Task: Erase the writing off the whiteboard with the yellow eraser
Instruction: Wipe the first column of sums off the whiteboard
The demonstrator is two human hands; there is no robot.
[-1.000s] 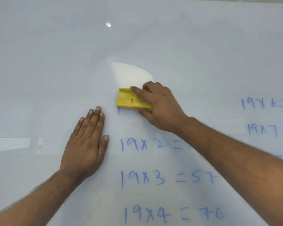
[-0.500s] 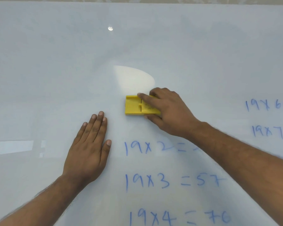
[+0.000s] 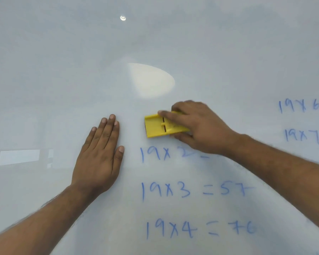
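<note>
Mid-wipe: right hand (image 3: pixel 197 126) grips yellow eraser (image 3: pixel 159 127) flat on whiteboard (image 3: pixel 63 70), left hand (image 3: pixel 99 155) splayed flat alongside; next likely a downward pass over blue writing (image 3: pixel 191 190) below the eraser.

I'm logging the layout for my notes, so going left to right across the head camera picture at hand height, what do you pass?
Window reflection → left hand, flat on the whiteboard → yellow eraser → right hand, holding the eraser → the 19 x 7 line.
</note>
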